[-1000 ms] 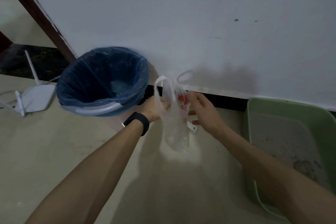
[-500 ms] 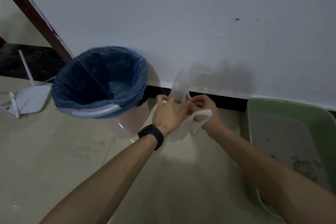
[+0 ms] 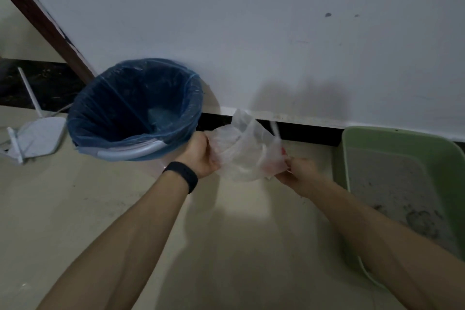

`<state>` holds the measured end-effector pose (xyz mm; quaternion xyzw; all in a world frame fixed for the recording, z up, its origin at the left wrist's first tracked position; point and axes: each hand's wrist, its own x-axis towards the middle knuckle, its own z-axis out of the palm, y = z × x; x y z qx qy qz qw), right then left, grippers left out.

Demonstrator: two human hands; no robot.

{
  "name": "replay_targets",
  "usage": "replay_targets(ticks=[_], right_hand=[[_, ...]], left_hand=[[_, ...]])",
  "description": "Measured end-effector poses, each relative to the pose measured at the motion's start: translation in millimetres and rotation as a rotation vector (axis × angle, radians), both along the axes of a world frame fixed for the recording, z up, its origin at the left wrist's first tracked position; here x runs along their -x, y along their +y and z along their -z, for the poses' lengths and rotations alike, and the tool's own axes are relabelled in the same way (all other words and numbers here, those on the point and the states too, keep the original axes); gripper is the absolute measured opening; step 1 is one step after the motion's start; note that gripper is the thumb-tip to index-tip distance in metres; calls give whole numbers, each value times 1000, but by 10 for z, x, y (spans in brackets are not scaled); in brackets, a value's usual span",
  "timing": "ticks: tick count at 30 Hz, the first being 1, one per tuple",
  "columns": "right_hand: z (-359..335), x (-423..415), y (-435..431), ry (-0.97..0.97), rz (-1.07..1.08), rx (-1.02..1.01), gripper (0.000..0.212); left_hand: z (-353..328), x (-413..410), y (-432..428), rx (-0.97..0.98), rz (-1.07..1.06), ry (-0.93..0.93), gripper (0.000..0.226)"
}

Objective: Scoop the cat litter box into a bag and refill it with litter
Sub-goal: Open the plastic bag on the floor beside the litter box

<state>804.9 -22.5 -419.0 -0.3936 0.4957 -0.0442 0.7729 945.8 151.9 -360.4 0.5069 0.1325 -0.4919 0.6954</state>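
Both arms out in front, low over the floor [image 3: 75, 209].

Left hand [image 3: 201, 156]: fingers curled round the left edge of the bag [image 3: 244, 151], gripping it. Black band [image 3: 182, 175] on that wrist.

Right hand [image 3: 297, 171]: pinching the bag's right edge; fingertips hidden behind the plastic.

Bag: thin, clear-white, crumpled, held in the air and pulled wide between my two hands. Red print shows near the right hand. One handle loop sticks up on the right side. It hangs in front of the dark skirting [image 3: 302, 131] at the foot of the wall [image 3: 251, 33].

Box [image 3: 402, 141]: green, on the floor to my right, against the wall, apart from the bag. Grey litter [image 3: 390, 184] inside, with darker clumps toward the near end.

Bin [image 3: 130, 155]: left of the bag, just beside my left hand, lined with a blue liner [image 3: 113, 103].

Router [image 3: 37, 138]: white, on the floor left of the bin.
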Motion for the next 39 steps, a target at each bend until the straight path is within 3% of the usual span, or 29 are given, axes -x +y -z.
replay_targets(ticks=[2, 5, 7, 9, 11, 14, 16, 19, 21, 22, 24, 27, 29, 31, 33, 35, 37, 39], right_hand=[[-82, -25, -51, -76, 71, -227, 23], [-225, -88, -96, -226, 105, -516, 25], [-255, -70, -101, -171, -102, -420, 25], [-221, 33, -25, -44, -393, -281, 42], [-99, 151, 90, 77, -527, -213, 49], [222, 228, 144, 268, -272, -48, 34], [336, 193, 161, 380, -101, 126, 28], [325, 135, 214, 501, -308, 632, 70], [190, 163, 277, 427, -461, 1019, 75], [142, 175, 302, 345, -543, 1112, 77], [140, 193, 363, 258, -708, 1045, 90], [307, 293, 526, 275, -880, 981, 97], [386, 386, 650, 257, -885, 1198, 91], [379, 447, 745, 119, -745, 1429, 83], [369, 478, 812, -55, -612, 1493, 60], [303, 523, 897, -187, -672, 1380, 42], [262, 585, 1005, -221, -937, 1224, 44], [312, 668, 1089, -170, -1185, 1218, 60]], left_hand=[[66, 47, 93, -190, 108, -68, 40], [261, 140, 272, -367, 210, -18, 36], [425, 118, 350, -383, 260, 69, 39], [506, 93, 382, -365, 280, 139, 40], [509, 76, 409, -359, 266, 182, 38], [556, 90, 478, -381, 117, 261, 30], [642, 160, 517, -427, 125, 213, 23], [845, 300, 478, -590, 321, -94, 49], [863, 404, 408, -730, 311, -362, 61], [863, 431, 375, -770, 277, -528, 61], [825, 461, 334, -818, 282, -911, 58], [774, 478, 357, -670, 404, -1341, 63], [763, 457, 356, -650, 616, -1597, 61], [814, 406, 365, -732, 929, -1832, 50], [819, 442, 360, -831, 1060, -1768, 26], [790, 483, 319, -952, 924, -1519, 24], [845, 419, 276, -1008, 776, -1252, 26], [954, 265, 280, -1010, 681, -879, 32]])
